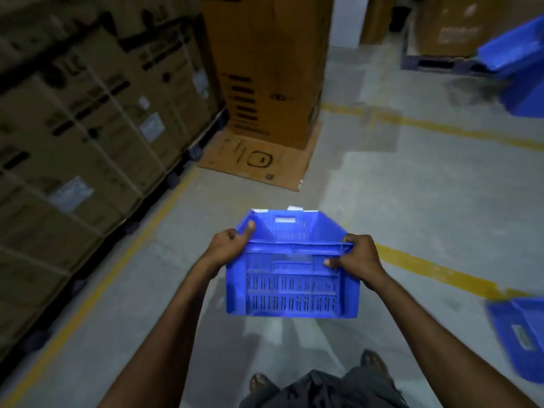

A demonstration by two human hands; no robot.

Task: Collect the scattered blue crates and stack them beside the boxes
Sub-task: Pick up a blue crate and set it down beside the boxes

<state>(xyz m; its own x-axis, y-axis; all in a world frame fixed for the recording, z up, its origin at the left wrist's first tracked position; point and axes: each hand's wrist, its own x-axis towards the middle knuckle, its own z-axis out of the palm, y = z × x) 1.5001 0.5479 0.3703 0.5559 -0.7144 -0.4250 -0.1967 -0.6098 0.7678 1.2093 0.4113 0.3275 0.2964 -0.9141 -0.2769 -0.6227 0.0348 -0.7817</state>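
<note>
I carry a blue slotted plastic crate [291,287] in front of my waist, above the concrete floor, its open top facing away from me. My left hand [228,245] grips its near rim at the left corner, thumb over the edge. My right hand [357,257] grips the near rim at the right corner. A second blue crate [518,334] lies on the floor at the right edge. Another blue crate [521,69] sits tilted at the upper right. Stacked cardboard boxes [88,119] line the left side.
A tall brown cardboard box [265,69] stands ahead on a flattened cardboard sheet [259,160]. Yellow floor lines [435,269] cross the grey concrete. A dark pallet [435,64] with cartons sits at the far right. My shoes [259,382] show at the bottom.
</note>
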